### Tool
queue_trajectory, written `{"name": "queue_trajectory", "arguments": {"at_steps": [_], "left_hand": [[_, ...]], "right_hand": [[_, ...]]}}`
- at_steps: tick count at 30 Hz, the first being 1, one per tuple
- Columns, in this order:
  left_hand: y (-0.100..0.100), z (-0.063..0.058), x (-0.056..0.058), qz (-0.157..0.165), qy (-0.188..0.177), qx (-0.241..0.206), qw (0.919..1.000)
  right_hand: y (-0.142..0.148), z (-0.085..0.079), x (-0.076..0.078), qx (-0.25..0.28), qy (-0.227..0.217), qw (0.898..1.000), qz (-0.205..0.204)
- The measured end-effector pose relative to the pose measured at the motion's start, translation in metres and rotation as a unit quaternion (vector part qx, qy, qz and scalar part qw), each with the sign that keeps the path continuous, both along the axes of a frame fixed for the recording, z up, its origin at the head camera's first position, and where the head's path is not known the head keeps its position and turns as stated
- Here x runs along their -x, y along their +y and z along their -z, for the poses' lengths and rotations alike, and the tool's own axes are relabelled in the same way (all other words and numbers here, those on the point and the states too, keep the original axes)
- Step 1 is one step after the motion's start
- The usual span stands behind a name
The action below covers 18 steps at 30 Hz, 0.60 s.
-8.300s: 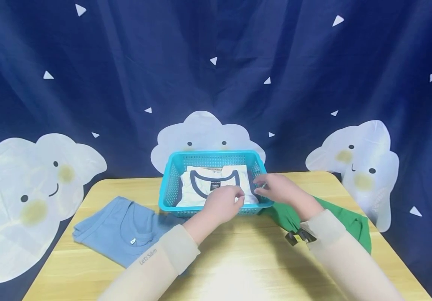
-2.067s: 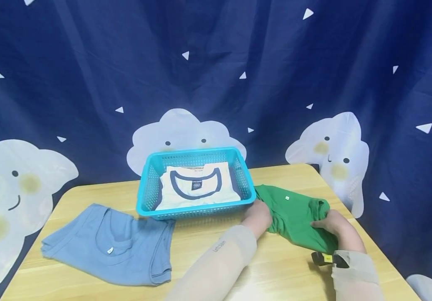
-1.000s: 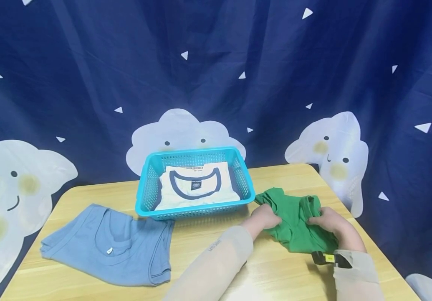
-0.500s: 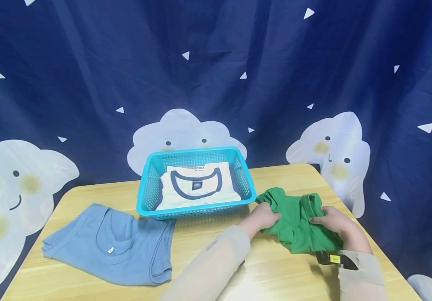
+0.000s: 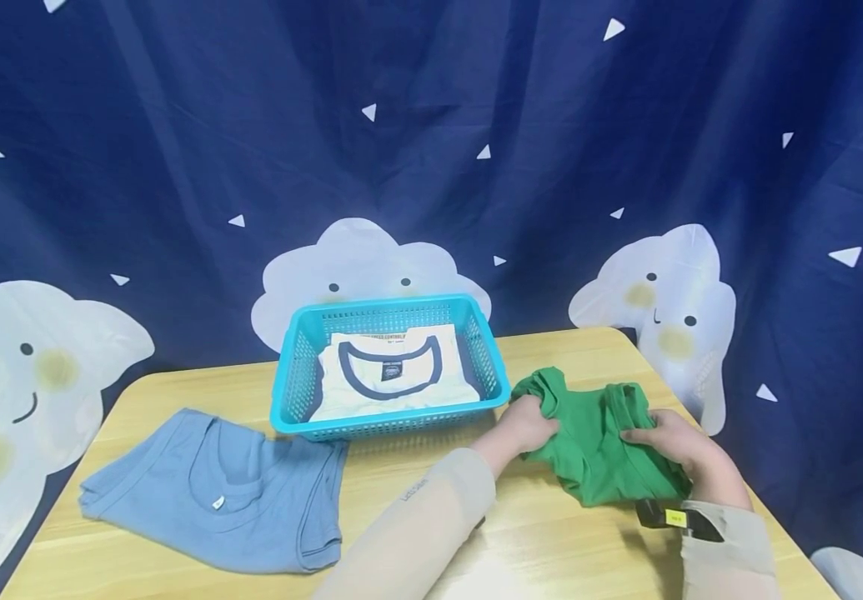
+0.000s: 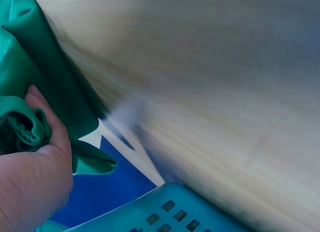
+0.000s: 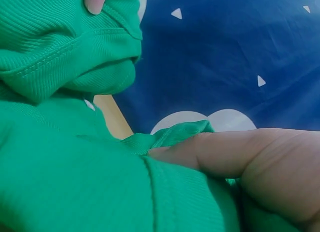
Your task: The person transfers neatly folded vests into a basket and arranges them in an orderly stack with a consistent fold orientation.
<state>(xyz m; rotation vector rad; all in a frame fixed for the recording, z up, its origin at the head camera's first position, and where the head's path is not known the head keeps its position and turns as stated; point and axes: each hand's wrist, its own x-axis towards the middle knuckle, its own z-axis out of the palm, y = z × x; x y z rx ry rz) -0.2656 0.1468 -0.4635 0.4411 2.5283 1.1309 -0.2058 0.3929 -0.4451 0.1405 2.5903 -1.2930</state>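
Both hands hold a green shirt (image 5: 589,446) at the right side of the table. My left hand (image 5: 527,425) grips its left end, the thumb lying over a rolled fold in the left wrist view. At the other end my right hand (image 5: 673,440) pinches the fabric, its thumb (image 7: 210,151) pressed on a seam. The cloth between them sags in loose folds, its lower part close over the table. Fingers beneath the fabric are mostly hidden.
A turquoise basket (image 5: 401,416) with a folded white shirt (image 5: 393,393) in it stands just left of the green shirt. A folded blue shirt (image 5: 251,517) lies on the left of the wooden table (image 5: 536,542). A dark blue curtain (image 5: 431,167) hangs behind.
Both hands have gone from the basket to the green shirt and taken hold of its ends. It has changed from spread flat to gathered; in the last second the right hand shifted slightly right.
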Motion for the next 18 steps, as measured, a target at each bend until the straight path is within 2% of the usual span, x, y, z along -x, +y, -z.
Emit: {"name": "queue_trajectory", "arguments": {"at_steps": [4, 13, 18], "left_hand": [[-0.001, -0.003, 0.0, 0.008, 0.014, 0.002, 0.9999], [-0.002, -0.009, 0.002, 0.013, 0.04, 0.006, 0.9991], [-0.002, -0.013, 0.001, 0.014, 0.047, 0.024, 0.9985]], "right_hand": [[0.0, -0.005, -0.003, -0.01, 0.008, 1.0, 0.002], [0.001, -0.015, -0.007, 0.094, -0.006, 0.996, -0.01], [0.0, -0.02, -0.008, 0.106, -0.005, 0.994, -0.006]]}}
